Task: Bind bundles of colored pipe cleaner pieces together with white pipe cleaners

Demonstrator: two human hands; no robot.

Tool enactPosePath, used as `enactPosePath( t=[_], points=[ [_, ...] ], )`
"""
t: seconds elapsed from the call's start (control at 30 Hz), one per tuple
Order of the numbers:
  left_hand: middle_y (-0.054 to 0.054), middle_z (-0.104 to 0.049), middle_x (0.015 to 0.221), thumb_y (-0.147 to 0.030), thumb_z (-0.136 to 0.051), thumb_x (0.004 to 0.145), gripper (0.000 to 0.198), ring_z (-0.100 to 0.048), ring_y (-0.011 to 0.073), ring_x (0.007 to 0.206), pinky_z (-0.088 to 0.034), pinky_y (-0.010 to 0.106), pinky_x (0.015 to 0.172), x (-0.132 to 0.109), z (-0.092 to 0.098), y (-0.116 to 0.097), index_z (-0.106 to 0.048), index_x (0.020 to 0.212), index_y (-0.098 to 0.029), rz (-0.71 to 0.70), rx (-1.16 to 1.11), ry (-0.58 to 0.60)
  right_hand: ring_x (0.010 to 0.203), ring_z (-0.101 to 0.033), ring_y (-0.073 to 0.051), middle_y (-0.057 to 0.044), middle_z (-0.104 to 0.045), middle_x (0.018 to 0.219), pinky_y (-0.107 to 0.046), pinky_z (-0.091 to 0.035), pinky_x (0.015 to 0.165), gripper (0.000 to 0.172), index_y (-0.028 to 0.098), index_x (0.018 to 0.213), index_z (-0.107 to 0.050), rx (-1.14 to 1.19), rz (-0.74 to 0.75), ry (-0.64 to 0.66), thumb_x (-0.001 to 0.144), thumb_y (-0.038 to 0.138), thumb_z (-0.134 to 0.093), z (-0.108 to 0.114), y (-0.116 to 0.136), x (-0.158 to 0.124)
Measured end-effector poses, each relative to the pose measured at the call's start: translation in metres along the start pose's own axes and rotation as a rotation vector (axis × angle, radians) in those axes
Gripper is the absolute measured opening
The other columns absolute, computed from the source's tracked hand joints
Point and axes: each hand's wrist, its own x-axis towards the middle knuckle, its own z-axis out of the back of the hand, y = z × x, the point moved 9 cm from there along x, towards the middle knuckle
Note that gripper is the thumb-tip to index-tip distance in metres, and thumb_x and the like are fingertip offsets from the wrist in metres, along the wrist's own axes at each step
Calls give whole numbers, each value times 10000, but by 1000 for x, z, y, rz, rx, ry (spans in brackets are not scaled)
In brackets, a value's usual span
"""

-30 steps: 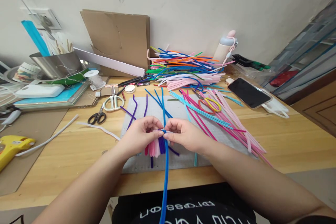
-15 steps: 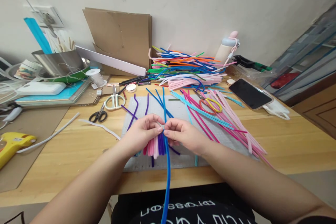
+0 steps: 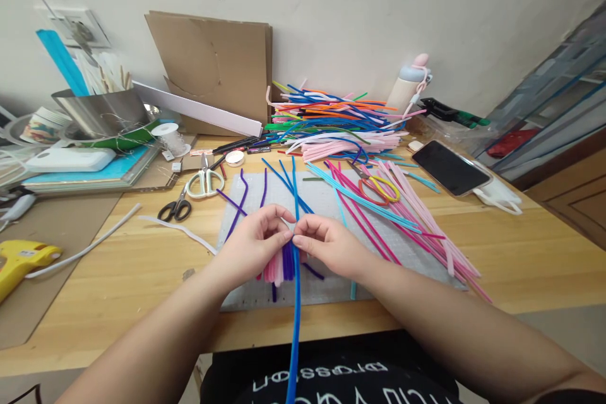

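Observation:
Blue pipe cleaners (image 3: 297, 303) run from the far side of the mat, between my hands, down towards my lap. My right hand (image 3: 319, 237) pinches them with thumb and forefinger. Close against it, my left hand (image 3: 265, 237) is closed on the top of a row of folded pipe cleaners (image 3: 279, 268) in pink, pale pink and purple. The row's upper edge is hidden by my fingers. Under both hands lies a grey cutting mat (image 3: 331, 293). Loose purple pipe cleaners (image 3: 243, 192) rest beyond my left hand.
Pink pipe cleaners (image 3: 426, 227) and red-yellow scissors (image 3: 381, 189) lie right. A multicoloured pile (image 3: 331, 120) stands at the back, a phone (image 3: 449, 167) at right. White scissors (image 3: 205, 183), black scissors (image 3: 175, 209) and a yellow glue gun (image 3: 26, 259) lie left.
The blue pipe cleaners' lower length has swung slightly left. Both hands keep their pinch in nearly the same place, and the view has shifted a little.

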Motion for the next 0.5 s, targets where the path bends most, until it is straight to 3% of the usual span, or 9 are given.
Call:
enactPosePath(
  t=[0.13, 0.2, 0.27, 0.37, 0.43, 0.5],
  points=[
    [-39, -572, 662, -307, -583, 814, 194, -525, 101, 567, -402, 215, 542, -2, 19, -11, -527, 951, -181, -88, 48, -134, 938, -558, -196, -72, -598, 1022, -352, -439, 835, 142, 206, 991, -553, -339, 357, -265, 863, 267, -548, 20, 46, -20],
    [-36, -574, 667, -288, -583, 816, 165, -537, 108, 601, -412, 219, 566, -2, 27, -15, -530, 929, -180, -125, 64, -205, 929, -550, -199, -74, -593, 970, -356, -426, 841, 52, 203, 895, -557, -416, 576, -412, 877, 209, -509, 27, 69, -40],
    [-25, -590, 697, -277, -586, 815, 157, -552, 115, 634, -419, 223, 586, -3, 34, -17, -529, 925, -180, -145, 71, -266, 744, -537, -170, -41, -552, 742, -330, -428, 725, 205, 198, 704, -508, -456, 652, -405, 900, 192, -451, 24, 77, -49],
    [-4, -617, 750, -274, -600, 808, 164, -573, 126, 678, -430, 233, 615, -4, 40, -17, -536, 921, -174, -161, 97, -342, 603, -482, -139, -8, -500, 632, -294, -399, 590, 255, 194, 670, -484, -457, 436, -226, 909, 282, -471, 13, 55, -33],
    [0, -621, 756, -283, -607, 806, 169, -578, 129, 682, -435, 237, 621, -4, 41, -17, -542, 914, -171, -168, 96, -362, 663, -527, -143, -24, -566, 768, -275, -419, 576, 180, 188, 857, -537, -385, 229, -181, 861, 367, -560, 11, 31, -20],
    [-3, -618, 750, -287, -613, 802, 172, -579, 127, 677, -441, 235, 621, -4, 41, -16, -543, 909, -171, -163, 66, -357, 688, -558, -139, -33, -585, 850, -257, -440, 558, 282, 185, 986, -520, -247, 68, -165, 826, 406, -592, 9, 9, -10]
  ],
)
